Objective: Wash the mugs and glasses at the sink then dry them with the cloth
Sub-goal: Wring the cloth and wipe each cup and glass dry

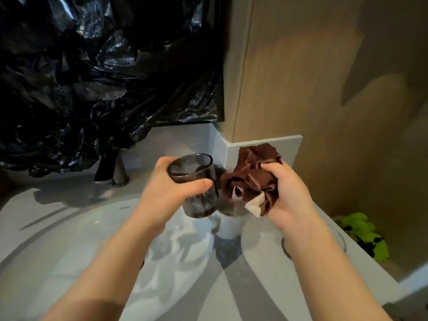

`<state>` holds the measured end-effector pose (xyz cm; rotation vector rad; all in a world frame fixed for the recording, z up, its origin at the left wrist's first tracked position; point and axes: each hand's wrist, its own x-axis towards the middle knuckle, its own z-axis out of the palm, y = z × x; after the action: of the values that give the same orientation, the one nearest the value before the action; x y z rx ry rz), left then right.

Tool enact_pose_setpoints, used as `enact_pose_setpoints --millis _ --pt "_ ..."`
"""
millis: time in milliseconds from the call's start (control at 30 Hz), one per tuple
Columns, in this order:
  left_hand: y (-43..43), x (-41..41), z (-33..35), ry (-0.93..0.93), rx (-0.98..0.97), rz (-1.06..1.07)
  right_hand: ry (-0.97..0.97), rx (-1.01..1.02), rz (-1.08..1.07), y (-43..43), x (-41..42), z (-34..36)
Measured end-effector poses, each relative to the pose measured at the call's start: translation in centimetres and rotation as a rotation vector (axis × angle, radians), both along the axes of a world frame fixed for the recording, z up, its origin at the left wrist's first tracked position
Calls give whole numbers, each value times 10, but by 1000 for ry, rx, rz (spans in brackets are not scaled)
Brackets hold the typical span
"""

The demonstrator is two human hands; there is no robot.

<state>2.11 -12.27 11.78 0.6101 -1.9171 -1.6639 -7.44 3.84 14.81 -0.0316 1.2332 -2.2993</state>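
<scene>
Now my left hand [171, 191] curls round a smoky dark glass [196, 179] at the centre of the frame, thumb across its front, mouth upward, over the pale sink [69, 239]. My right hand [291, 200], just right of it, clutches a bunched brown cloth [252, 177], fingers closed on its folds; the cloth sits just beside the glass. Between and behind them I see a second dark glass [228, 206], with a white mug [229, 228] below it. A faucet [119, 170] stands left of centre, under crumpled black plastic [92, 66] filling the upper left.
</scene>
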Motion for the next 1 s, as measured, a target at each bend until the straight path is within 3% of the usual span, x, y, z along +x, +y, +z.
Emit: enact_pose_setpoints --millis 167,267,667,1000 --pt "58 -66 1 20 -16 -92 288 249 -143 50 -48 8" --pt "89 -105 -5 -28 -77 -121 361 344 -171 74 -73 5" --pt "141 -164 -74 -197 -125 -65 292 507 -151 126 -139 -58" --pt "140 -164 -109 -309 -207 -103 231 475 -77 122 -141 -80"
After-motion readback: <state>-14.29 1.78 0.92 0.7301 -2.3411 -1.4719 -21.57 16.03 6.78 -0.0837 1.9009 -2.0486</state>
